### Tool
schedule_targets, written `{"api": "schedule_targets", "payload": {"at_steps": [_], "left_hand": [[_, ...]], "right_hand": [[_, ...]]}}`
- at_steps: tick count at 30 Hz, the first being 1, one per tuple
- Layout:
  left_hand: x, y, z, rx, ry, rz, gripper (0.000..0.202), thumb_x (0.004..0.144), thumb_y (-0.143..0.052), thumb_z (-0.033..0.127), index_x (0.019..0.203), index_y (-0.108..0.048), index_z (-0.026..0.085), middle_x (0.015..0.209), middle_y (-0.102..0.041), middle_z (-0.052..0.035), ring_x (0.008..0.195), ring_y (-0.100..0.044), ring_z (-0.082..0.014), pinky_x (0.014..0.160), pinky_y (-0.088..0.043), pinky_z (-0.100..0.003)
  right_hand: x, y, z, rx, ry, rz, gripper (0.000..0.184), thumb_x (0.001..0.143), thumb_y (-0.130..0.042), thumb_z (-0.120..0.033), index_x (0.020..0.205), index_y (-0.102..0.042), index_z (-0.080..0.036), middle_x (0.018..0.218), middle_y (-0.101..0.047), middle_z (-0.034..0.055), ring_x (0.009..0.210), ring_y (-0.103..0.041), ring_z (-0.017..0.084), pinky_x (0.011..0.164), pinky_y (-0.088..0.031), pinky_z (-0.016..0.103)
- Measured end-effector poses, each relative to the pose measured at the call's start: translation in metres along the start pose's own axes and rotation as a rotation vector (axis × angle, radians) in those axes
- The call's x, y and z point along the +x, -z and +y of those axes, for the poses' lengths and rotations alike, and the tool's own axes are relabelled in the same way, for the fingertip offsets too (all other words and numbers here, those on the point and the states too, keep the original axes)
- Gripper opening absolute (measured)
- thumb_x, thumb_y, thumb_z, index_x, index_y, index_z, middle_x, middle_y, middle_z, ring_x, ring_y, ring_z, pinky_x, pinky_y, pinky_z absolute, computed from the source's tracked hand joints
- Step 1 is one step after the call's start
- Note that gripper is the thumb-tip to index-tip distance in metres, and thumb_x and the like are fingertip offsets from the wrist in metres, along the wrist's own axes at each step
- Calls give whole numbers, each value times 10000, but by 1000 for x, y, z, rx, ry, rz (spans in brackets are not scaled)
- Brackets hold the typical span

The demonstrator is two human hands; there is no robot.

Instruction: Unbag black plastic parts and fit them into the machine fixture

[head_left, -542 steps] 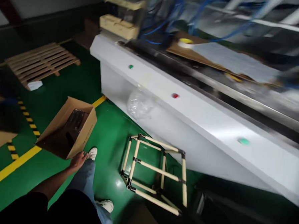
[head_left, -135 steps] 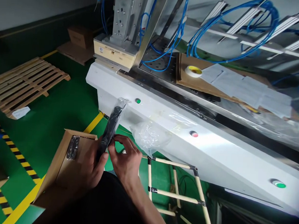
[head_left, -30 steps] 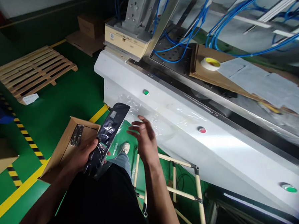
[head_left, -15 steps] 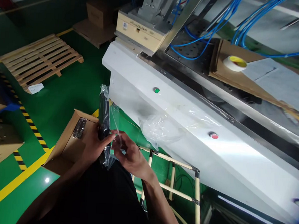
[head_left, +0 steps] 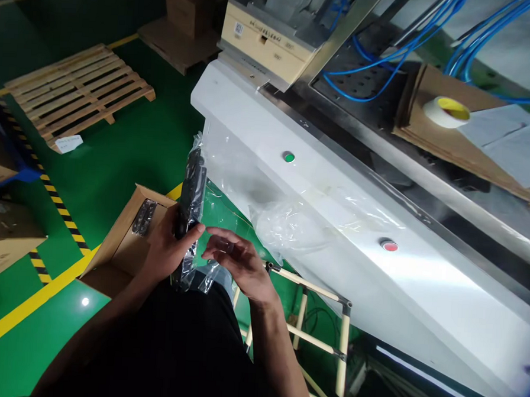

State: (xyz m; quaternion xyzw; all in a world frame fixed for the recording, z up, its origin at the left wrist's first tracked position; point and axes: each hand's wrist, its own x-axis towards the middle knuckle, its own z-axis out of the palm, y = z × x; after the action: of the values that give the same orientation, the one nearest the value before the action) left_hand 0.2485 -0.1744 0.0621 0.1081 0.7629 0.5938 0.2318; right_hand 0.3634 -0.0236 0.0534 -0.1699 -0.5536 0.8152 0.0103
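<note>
My left hand [head_left: 173,247] is closed around a long black part in a clear plastic bag [head_left: 193,186], holding it upright with the thumb across its near side. The bag's loose clear end [head_left: 210,277] hangs below, over my lap. Just right of the part, my right hand [head_left: 239,262] has its fingers curved and apart. Something clear and shiny shows between those fingers; whether it is film or tape I cannot tell. An open cardboard box [head_left: 111,244] stands behind my left forearm, with a wrapped dark piece [head_left: 144,217] inside.
A white machine front [head_left: 335,208] slopes along the right, with green [head_left: 289,157] and red [head_left: 389,245] buttons. Crumpled clear plastic [head_left: 281,223] hangs against it. Below is a tube frame [head_left: 307,288]. A tape roll [head_left: 447,111] lies on cardboard; a wooden pallet [head_left: 79,91] is on the floor.
The right hand has drawn slightly away from the bagged part, and its fingers have spread. The bagged part has turned a little in my left hand. The view has shifted slightly.
</note>
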Motion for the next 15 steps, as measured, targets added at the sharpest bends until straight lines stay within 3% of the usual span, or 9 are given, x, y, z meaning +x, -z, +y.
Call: {"api": "schedule_targets", "payload": {"at_steps": [8,10,12,15], "left_hand": [[-7,-3,0,20,-57,17,435,848,-816,440,1189,-658,220,1132,-739,-62,1104,-681,-271,988,-516,-367],[-3,6,1,27,-58,114,462,826,-841,459,1182,-659,228,1108,-731,-56,1063,-684,-260,933,-535,-344],[4,18,2,38,-81,274,478,827,-836,495,1184,-646,241,1118,-712,-50,1041,-675,-241,901,-541,-325],[12,31,4,71,-146,391,526,834,-829,517,1229,-612,246,1173,-697,-61,1120,-652,-247,971,-538,-336]], "right_hand": [[-5,7,10,-49,-39,83,418,833,-840,-354,1228,-767,-238,993,-784,64,873,-762,187,844,-620,362],[-8,19,11,-64,-34,143,375,808,-833,-348,1159,-785,-225,945,-779,51,822,-761,190,819,-621,367],[-11,32,10,-112,-8,294,314,779,-823,-329,1069,-789,-214,895,-758,29,766,-746,182,787,-613,355],[-15,35,5,-229,41,435,304,778,-818,-328,1051,-744,-219,935,-732,20,752,-714,164,731,-586,325]]}}
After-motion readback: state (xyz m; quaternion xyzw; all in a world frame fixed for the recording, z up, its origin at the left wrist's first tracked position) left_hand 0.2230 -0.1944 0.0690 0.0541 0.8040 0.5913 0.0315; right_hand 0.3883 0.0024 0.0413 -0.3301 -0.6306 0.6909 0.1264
